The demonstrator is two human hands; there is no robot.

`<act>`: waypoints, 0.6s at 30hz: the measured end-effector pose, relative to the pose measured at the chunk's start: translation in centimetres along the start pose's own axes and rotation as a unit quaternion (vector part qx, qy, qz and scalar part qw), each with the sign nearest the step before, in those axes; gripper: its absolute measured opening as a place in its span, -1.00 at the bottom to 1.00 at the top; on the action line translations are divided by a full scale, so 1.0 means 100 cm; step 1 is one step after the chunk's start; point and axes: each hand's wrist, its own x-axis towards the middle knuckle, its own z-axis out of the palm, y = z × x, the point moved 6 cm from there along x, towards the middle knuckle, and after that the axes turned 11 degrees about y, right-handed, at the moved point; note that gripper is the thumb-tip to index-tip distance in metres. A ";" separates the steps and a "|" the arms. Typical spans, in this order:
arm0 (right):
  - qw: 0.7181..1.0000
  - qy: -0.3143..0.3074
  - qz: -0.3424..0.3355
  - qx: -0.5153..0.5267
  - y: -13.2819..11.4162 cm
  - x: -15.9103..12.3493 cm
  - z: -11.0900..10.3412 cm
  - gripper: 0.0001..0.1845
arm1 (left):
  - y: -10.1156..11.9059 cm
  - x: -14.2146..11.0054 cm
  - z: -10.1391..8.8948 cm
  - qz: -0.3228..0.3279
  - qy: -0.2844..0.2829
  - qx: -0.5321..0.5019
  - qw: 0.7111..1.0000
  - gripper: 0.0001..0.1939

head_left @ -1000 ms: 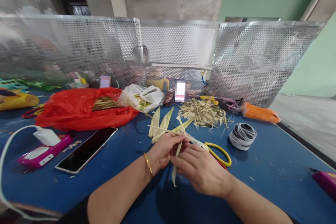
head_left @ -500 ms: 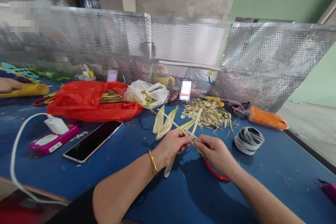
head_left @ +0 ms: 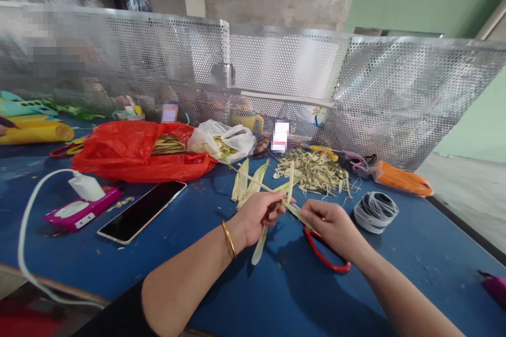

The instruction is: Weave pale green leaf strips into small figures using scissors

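Observation:
My left hand (head_left: pixel 259 216), a gold bangle at its wrist, pinches a thin pale stalk (head_left: pixel 250 178) where a corn husk strip (head_left: pixel 291 181) crosses it. The strip bends there, one end standing up. My right hand (head_left: pixel 330 220) grips the strip's other part between thumb and fingers, just to the right of the crossing. Below my left hand hangs a wider pale husk end (head_left: pixel 259 250). Red-handled scissors (head_left: pixel 328 263) show under my right hand, apparently on the table; their blades are hidden. Loose husk pieces (head_left: pixel 240 181) lie beyond my left hand.
A pile of husk scraps (head_left: pixel 316 171) and a grey twine roll (head_left: pixel 375 212) lie to the right. On the left are a red bag (head_left: pixel 114 152), a phone (head_left: pixel 142 210) and a magenta power strip (head_left: pixel 85 210). A perforated metal screen (head_left: pixel 284 63) borders the back.
My right hand has moved a little right, away from my left, drawing the strip along. The strip's raised end now stands more upright. More of the red handle shows.

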 end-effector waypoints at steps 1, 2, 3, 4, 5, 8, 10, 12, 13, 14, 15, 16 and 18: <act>1.000 0.025 0.001 -0.003 0.002 0.002 -0.002 -0.58 | -0.001 -0.001 0.001 -0.008 -0.014 0.002 1.000 -0.68; 0.999 0.047 0.011 0.009 0.004 0.003 -0.004 -0.57 | -0.002 -0.002 0.002 -0.011 -0.024 0.011 1.000 -0.66; 0.997 0.060 0.029 0.034 0.007 0.004 -0.005 -0.56 | -0.003 -0.003 0.003 -0.009 -0.030 0.026 0.999 -0.64; 0.994 0.062 0.054 0.069 0.011 0.005 -0.004 -0.57 | -0.004 -0.004 0.004 -0.005 -0.034 0.044 0.998 -0.62; 0.989 0.054 0.080 0.111 0.014 0.005 -0.002 -0.57 | -0.005 -0.006 0.006 0.001 -0.041 0.064 0.997 -0.61; 0.964 0.028 0.133 0.228 0.020 0.003 0.007 -0.62 | -0.008 -0.011 0.014 0.018 -0.065 0.117 0.991 -0.61; 0.953 0.048 0.144 0.262 0.023 0.003 0.010 -0.62 | -0.009 -0.013 0.017 0.030 -0.062 0.153 0.986 -0.67; 0.948 0.096 0.152 0.262 0.028 0.002 0.010 -0.60 | -0.009 -0.014 0.017 0.038 -0.044 0.187 0.981 -0.76; 0.947 0.121 0.155 0.255 0.031 0.002 0.009 -0.58 | -0.010 -0.014 0.017 0.040 -0.038 0.198 0.979 -0.79; 0.948 0.141 0.156 0.240 0.032 0.002 0.007 -0.57 | -0.010 -0.014 0.016 0.038 -0.033 0.205 0.977 -0.81; 0.953 0.152 0.152 0.213 0.033 0.002 0.004 -0.55 | -0.011 -0.014 0.016 0.035 -0.030 0.208 0.977 -0.82; 0.963 0.154 0.141 0.167 0.032 0.002 0.001 -0.54 | -0.011 -0.014 0.016 0.032 -0.030 0.206 0.977 -0.82; 0.982 0.164 0.089 0.025 0.023 0.002 -0.010 -0.50 | -0.012 -0.014 0.016 0.029 -0.031 0.201 0.979 -0.83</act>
